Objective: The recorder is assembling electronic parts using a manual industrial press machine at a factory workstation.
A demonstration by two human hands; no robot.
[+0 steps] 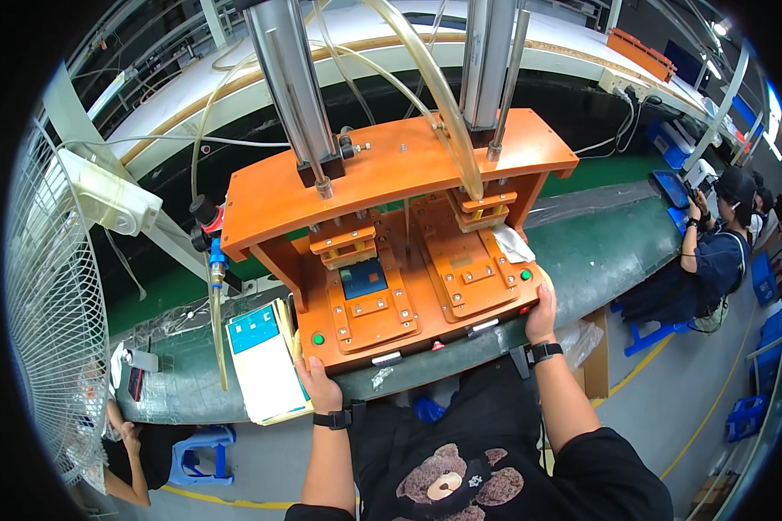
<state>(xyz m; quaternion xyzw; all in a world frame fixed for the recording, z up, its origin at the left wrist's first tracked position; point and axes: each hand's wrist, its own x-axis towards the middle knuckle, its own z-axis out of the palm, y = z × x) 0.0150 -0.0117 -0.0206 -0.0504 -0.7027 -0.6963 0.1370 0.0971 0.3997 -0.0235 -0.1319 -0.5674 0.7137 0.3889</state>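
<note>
An orange pneumatic press [391, 178] with two side-by-side stations stands in front of me. My left hand [318, 384] grips its near left corner, below a green button [319, 339]. My right hand [542, 314] holds the near right corner, by another green button [526, 275]. Some fingers of both hands are hidden against the press's sides. A dark blue card [363, 279] lies in the left station's fixture. The right fixture [465, 269] shows bare orange metal, with a white cloth [513, 244] beside it. Left of the press lies a stack of pale sheets [266, 375] with a blue card [255, 326] on top.
The press stands on a green bench [599, 247]. A wire fan [52, 304] is at far left, near an air valve [207, 217] with tubing. A person [725, 230] sits at right, and another person's arm [129, 451] shows at lower left. A cardboard box [594, 365] stands below.
</note>
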